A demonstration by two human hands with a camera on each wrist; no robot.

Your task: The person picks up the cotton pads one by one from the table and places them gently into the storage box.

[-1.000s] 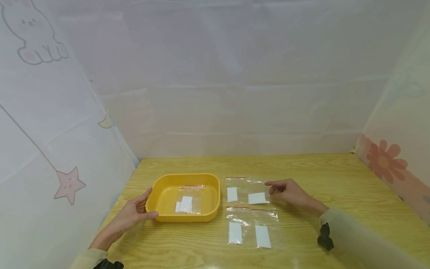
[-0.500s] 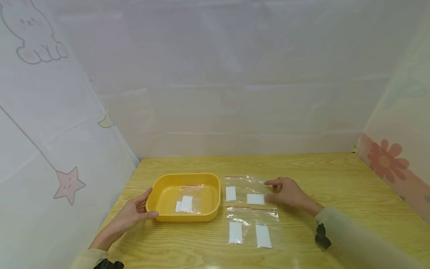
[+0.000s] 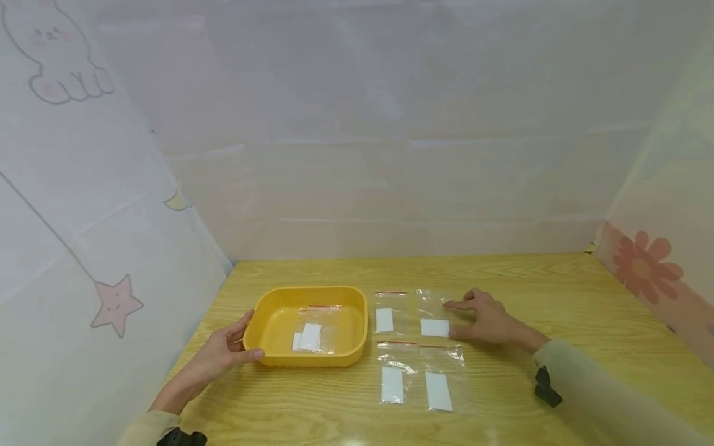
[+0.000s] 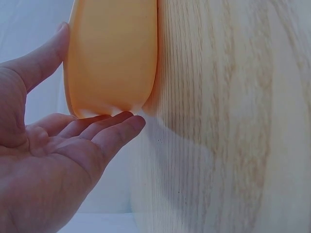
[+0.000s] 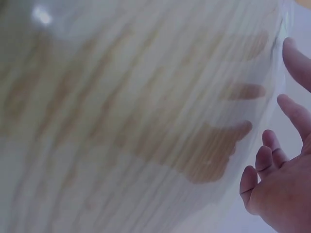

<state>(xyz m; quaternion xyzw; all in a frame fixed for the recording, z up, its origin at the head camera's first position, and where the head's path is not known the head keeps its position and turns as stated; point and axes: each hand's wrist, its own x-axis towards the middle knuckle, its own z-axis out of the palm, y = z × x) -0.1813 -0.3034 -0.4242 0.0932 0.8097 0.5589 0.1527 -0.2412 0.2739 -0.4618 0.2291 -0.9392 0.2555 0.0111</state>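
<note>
My left hand (image 3: pixel 211 360) rests against the left end of a yellow plastic basin (image 3: pixel 344 356). In the left wrist view, its fairly straight fingers (image 4: pixel 119 133) touch the basin's end wall, and the thumb lies by the rim. My right hand (image 3: pixel 493 319) is at the right edge of a clear zip bag (image 3: pixel 429 303) with a white rectangle (image 3: pixel 435 327) in it. Its index finger and thumb are apart, touching or just above the bag. The right wrist view shows loosely spread fingers (image 5: pixel 296 114); the bag is hardly visible there.
Left of that bag lies another zip bag (image 3: pixel 398 303). Two more, a left one (image 3: pixel 398 356) and a right one (image 3: pixel 446 359), lie nearer. Overlapping bags (image 3: pixel 327 328) with white rectangles lie in the basin. Printed fabric walls (image 3: pixel 390 155) enclose the wooden table (image 3: pixel 474 272).
The far bags first shifted slightly left with my right hand. Then the far right bag moved right, leaving a gap between the two. My left hand and the basin stay put.
</note>
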